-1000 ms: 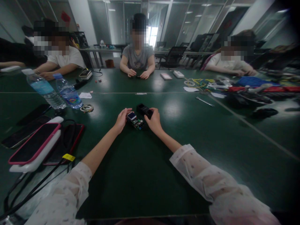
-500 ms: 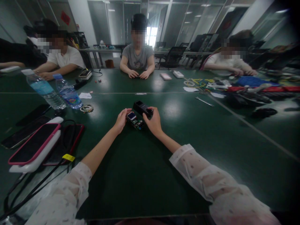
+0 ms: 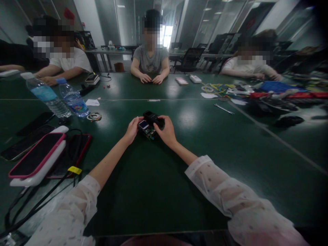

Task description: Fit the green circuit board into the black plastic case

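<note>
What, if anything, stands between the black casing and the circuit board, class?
No separate object is visible between the black casing and the circuit board; only the thumb of the right hand, on the casing's near side, sits by the board's right end.

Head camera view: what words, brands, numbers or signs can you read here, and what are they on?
No text can be read for certain.
White-capped bottle: blue label, too blurred to read.
Blue-capped bottle: colourful label, print too blurred to read.
Black cover at the right hand: faint pale marks, too small to read.
Yellow cable tag: no readable lettering.
Red wall decoration: too blurred to read.
</note>
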Motion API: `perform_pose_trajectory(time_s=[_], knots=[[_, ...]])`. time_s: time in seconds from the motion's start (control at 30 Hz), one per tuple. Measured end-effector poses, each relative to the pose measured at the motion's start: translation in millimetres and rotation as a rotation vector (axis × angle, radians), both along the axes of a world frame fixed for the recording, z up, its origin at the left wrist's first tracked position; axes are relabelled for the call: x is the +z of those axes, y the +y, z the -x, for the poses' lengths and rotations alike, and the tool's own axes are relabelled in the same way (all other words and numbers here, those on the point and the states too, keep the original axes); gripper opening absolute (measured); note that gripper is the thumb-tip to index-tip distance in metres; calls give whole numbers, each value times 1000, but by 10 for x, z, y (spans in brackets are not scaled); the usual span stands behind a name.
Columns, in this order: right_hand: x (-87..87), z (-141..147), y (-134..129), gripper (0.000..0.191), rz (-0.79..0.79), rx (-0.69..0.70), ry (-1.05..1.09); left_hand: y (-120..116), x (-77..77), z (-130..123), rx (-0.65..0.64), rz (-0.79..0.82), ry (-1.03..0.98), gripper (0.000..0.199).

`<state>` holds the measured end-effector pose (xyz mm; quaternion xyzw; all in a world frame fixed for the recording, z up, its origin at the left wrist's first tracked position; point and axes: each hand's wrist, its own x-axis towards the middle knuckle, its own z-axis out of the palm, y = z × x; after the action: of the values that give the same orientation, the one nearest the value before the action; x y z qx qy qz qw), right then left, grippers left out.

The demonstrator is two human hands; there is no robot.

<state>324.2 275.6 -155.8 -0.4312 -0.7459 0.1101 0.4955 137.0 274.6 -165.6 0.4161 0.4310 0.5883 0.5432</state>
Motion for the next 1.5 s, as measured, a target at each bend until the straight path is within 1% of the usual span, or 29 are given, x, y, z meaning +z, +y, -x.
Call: perform_pose_trajectory(time_s=[0.27, 0.7, 1.03, 1.27, 1.5], knots=[[8, -6, 5, 28, 38, 2, 2, 32, -41, -8, 14, -1, 61, 35], [10, -1, 4, 28, 46, 0, 5, 30, -43, -12, 20, -26, 41, 32], [32, -1, -29, 28, 12, 0, 4, 34, -52, -8, 13, -36, 18, 32], [56, -5, -45, 28, 15, 2, 2, 29, -46, -7, 26, -1, 60, 32], [41, -7, -36, 29, 4, 8, 9, 32, -55, 3, 11, -22, 48, 32]])
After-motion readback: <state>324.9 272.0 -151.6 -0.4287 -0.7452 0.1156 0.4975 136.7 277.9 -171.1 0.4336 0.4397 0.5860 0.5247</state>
